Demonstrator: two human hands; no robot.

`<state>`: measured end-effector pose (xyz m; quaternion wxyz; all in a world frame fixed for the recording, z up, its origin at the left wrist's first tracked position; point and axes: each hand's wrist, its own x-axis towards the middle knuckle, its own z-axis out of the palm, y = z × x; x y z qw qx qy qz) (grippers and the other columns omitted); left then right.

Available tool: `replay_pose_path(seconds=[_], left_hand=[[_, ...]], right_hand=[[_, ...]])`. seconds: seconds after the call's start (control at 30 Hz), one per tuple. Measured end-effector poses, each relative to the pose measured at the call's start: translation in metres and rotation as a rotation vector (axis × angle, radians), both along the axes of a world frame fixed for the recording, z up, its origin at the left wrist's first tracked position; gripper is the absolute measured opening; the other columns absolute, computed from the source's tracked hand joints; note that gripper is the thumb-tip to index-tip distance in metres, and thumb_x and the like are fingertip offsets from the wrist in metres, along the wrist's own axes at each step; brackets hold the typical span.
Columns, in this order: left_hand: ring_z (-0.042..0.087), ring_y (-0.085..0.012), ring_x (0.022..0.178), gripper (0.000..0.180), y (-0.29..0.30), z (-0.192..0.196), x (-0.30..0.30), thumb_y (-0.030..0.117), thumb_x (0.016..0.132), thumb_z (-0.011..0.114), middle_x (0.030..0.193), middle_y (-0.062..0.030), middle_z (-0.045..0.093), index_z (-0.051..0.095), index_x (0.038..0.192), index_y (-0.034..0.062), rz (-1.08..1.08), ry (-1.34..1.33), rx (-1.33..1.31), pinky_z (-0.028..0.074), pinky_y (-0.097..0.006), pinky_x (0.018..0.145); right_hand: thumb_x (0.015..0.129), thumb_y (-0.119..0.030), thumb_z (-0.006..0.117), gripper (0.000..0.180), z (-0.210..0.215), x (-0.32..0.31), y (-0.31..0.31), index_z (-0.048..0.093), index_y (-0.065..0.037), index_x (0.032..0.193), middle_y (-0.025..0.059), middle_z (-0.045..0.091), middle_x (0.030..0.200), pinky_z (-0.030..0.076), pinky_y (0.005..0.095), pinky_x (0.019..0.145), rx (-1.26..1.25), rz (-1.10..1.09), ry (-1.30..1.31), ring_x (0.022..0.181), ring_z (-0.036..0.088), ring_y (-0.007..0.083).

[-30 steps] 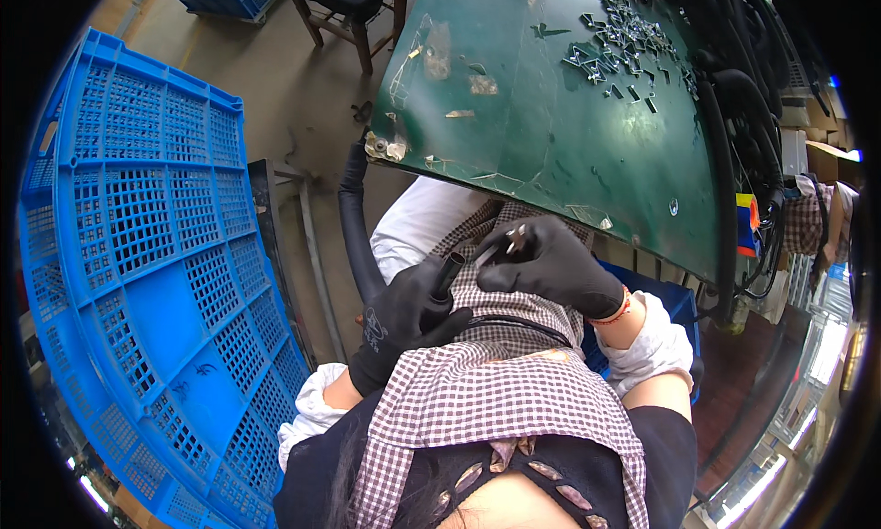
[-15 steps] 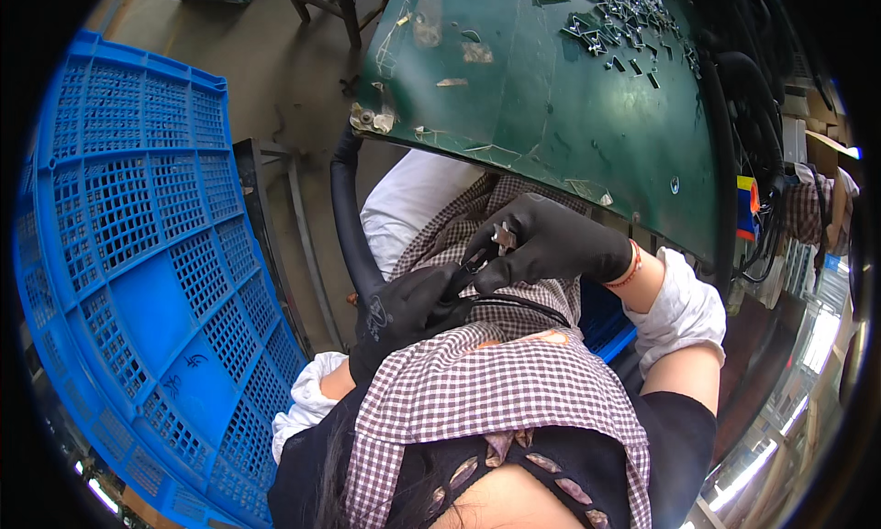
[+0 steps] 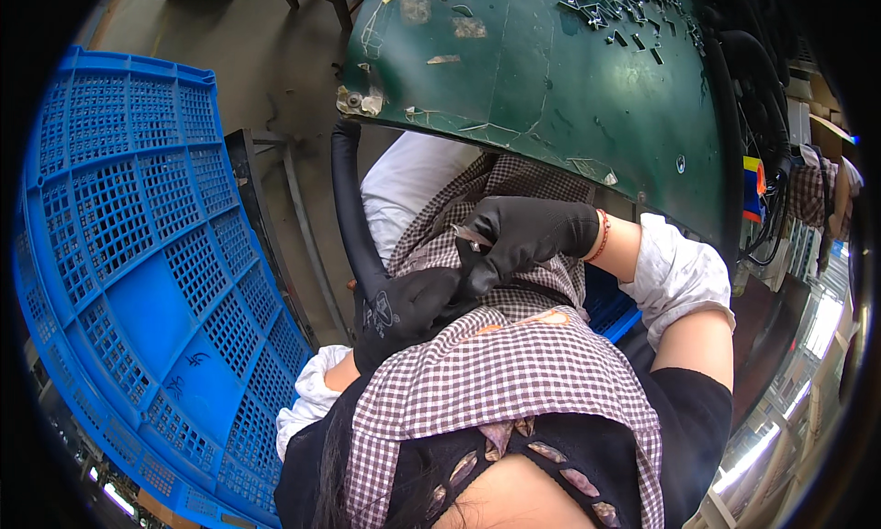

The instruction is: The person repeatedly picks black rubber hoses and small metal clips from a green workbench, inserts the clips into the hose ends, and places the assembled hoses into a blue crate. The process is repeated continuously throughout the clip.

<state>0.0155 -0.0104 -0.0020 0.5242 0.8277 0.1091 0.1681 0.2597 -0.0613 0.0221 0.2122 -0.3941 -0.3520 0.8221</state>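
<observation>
A thick black hose (image 3: 353,217) is being gripped by the gloved left hand (image 3: 404,304), now drawn lower than a second ago, below the green desk (image 3: 551,79). At two o'clock of it, a small part, unidentifiable, is being pinched by the right hand (image 3: 523,240), suggesting fitting is continuing.

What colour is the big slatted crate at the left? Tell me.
Blue: the plastic crate with its lattice walls shows plainly in the head view.

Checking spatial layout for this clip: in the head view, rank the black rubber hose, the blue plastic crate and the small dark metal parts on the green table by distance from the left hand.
1. Black rubber hose, touching the left hand.
2. Blue plastic crate, on the person's left.
3. Small dark metal parts, top of the green table.
</observation>
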Motion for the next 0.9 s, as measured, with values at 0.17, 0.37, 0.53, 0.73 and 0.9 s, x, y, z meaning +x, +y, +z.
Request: replay_pose_path(seconds=[0.17, 0.37, 0.53, 0.73, 0.9], left_hand=[[0.071, -0.0331, 0.087, 0.048, -0.007, -0.001, 0.007, 0.019, 0.075, 0.082, 0.100, -0.0222, 0.068, 0.063, 0.113, -0.0032, 0.204, -0.073, -0.087, 0.058, -0.039, 0.075], [0.071, -0.0296, 0.086, 0.047, -0.004, 0.017, 0.013, 0.018, 0.075, 0.083, 0.099, -0.0217, 0.068, 0.063, 0.113, -0.0022, 0.219, 0.024, -0.186, 0.058, -0.036, 0.071], [0.071, -0.0292, 0.086, 0.044, -0.010, 0.007, 0.012, 0.017, 0.077, 0.081, 0.097, -0.0215, 0.069, 0.062, 0.112, -0.0024, 0.233, -0.062, -0.229, 0.058, -0.037, 0.070], [0.071, -0.0320, 0.087, 0.046, -0.006, -0.003, 0.008, 0.011, 0.079, 0.078, 0.101, -0.0213, 0.068, 0.058, 0.118, -0.0016, 0.050, -0.078, -0.179, 0.057, -0.038, 0.074], [0.071, -0.0313, 0.089, 0.046, -0.010, -0.012, -0.002, 0.009, 0.080, 0.076, 0.103, -0.0215, 0.067, 0.058, 0.120, -0.0016, -0.021, 0.007, -0.466, 0.057, -0.036, 0.075]], right_hand=[[0.087, -0.026, 0.071, 0.035, 0.046, 0.014, 0.002, 0.062, 0.003, 0.106, 0.0145, 0.067, 0.088, 0.050, 0.0364, 0.068, 0.488, -0.023, -0.587, 0.079, 0.064, 0.0250], [0.086, -0.019, 0.063, 0.015, 0.084, 0.029, -0.012, 0.059, -0.006, 0.093, 0.0132, 0.059, 0.076, 0.049, 0.0432, 0.065, 0.779, 0.195, -0.921, 0.074, 0.062, 0.0335], [0.078, -0.015, 0.067, 0.015, 0.088, 0.021, 0.002, 0.061, -0.008, 0.089, 0.0096, 0.060, 0.076, 0.050, 0.0408, 0.060, 0.899, 0.337, -0.963, 0.071, 0.064, 0.0303], [0.078, -0.017, 0.066, 0.011, 0.086, 0.013, 0.009, 0.062, -0.010, 0.086, 0.0077, 0.060, 0.072, 0.049, 0.0400, 0.059, 0.987, 0.424, -0.917, 0.068, 0.063, 0.0296], [0.081, -0.018, 0.065, 0.009, 0.073, 0.004, 0.008, 0.062, -0.009, 0.082, 0.0091, 0.061, 0.071, 0.049, 0.0404, 0.057, 0.866, 0.383, -0.811, 0.063, 0.062, 0.0303]])
